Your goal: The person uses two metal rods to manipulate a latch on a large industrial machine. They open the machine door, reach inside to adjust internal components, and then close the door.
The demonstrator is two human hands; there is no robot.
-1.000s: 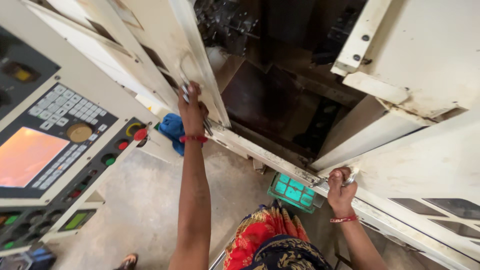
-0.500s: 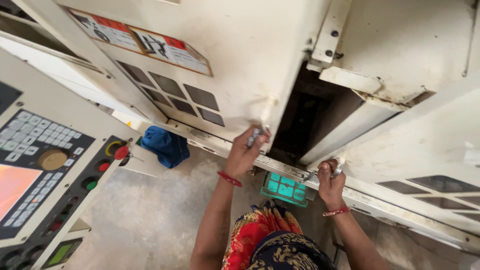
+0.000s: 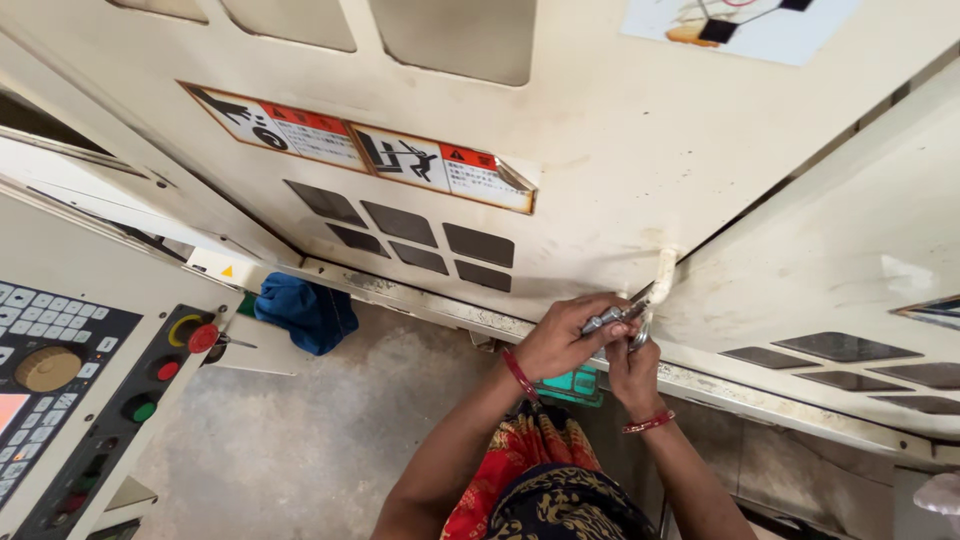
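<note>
Bare concrete floor (image 3: 330, 430) runs beneath a large cream-painted machine enclosure whose two sliding doors meet just above the person's hands. On the left door (image 3: 560, 130) sit a strip of warning labels (image 3: 370, 150) and a block of dark rectangular panels (image 3: 410, 235); the right door (image 3: 830, 260) carries similar dark panels lower down.

Left hand (image 3: 565, 335) is clenched around a slim metal tool (image 3: 615, 317), with the tool's tip lying at the door handle (image 3: 662, 275), a pale upright grip at the seam between the doors. Right hand (image 3: 632, 372) is closed just beneath, touching the left hand; what it grips cannot be made out. Each wrist carries a red bangle.

At the left stands a control panel (image 3: 60, 400) with keypad, a yellowish dial (image 3: 47, 368), a red mushroom button (image 3: 203, 338) and smaller red and green buttons. Blue cloth (image 3: 305, 312) lies bunched on the ledge under the left door. A green object (image 3: 575, 385) shows partly behind the forearms, near the door track.
</note>
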